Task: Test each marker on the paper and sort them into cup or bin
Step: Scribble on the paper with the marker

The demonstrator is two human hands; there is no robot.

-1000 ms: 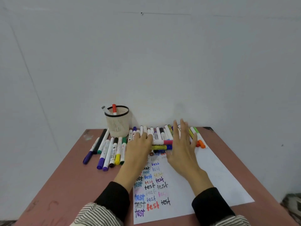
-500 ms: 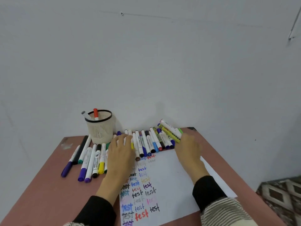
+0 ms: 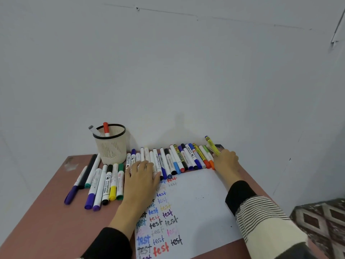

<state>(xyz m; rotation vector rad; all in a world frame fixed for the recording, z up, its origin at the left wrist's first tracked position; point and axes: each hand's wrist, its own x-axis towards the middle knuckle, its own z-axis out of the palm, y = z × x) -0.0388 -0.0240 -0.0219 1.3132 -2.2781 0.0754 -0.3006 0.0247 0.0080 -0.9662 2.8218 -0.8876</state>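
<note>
Yellow marker [image 3: 211, 145] pinched in right hand [image 3: 225, 161] fingers at table's far right edge, left hand [image 3: 141, 181] fingers flat on marker row [image 3: 168, 161].

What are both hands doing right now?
Left hand: open, flat on the marker row.
Right hand: closed on the yellow marker.

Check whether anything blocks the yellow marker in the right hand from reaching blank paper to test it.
Nothing visible does. The right hand grips the yellow marker just beyond the paper, whose near right part is bare.
</note>
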